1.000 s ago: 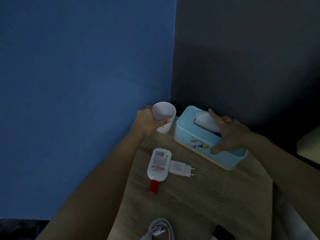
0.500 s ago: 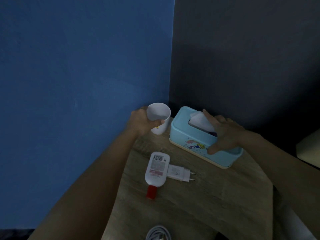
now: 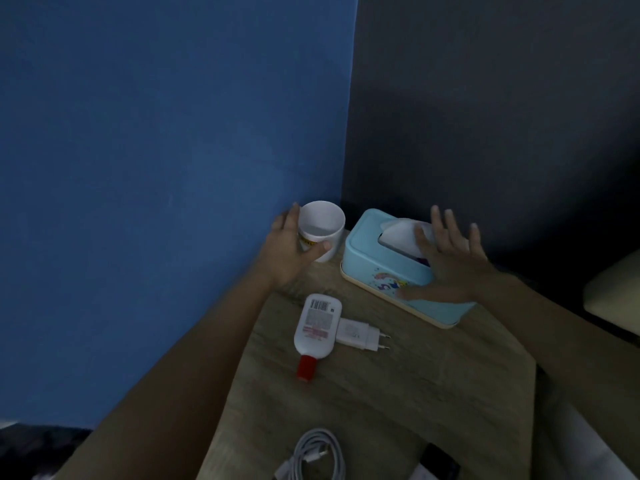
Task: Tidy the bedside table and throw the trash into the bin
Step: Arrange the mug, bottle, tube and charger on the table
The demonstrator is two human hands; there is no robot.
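Since nothing on the counter [image 3: 433, 375] reads plainly as trash and no bin shows, the handling question falls on the things grouped around the tissue box [image 3: 367, 265]. Just left of that box stands the cup [image 3: 322, 226], upright and apparently empty; it looks light and smooth-walled, so it is probably best taken round the middle of its wall, not by the rim. The left hand [image 3: 284, 251] brackets it with the thumb on the near wall and the fingers stretched out behind, a grip that is spread apart, not clamped. The right hand [image 3: 450, 261] lies flat and splayed over the box's right half, its grip likewise apart, thumb against the front face. Rigid-sided and likely light, the box should slide from a push on its long sides; the soft tissue [image 3: 398, 233] poking from its slot would tear or pull free if grabbed. On the near side of the box lie the bottle [image 3: 317, 327], likely slick and best held across its flat body, and the charger [image 3: 356, 334] touching it. Farther to the near side, the limp coiled cable [image 3: 318, 455] wants gathering as a bundle.
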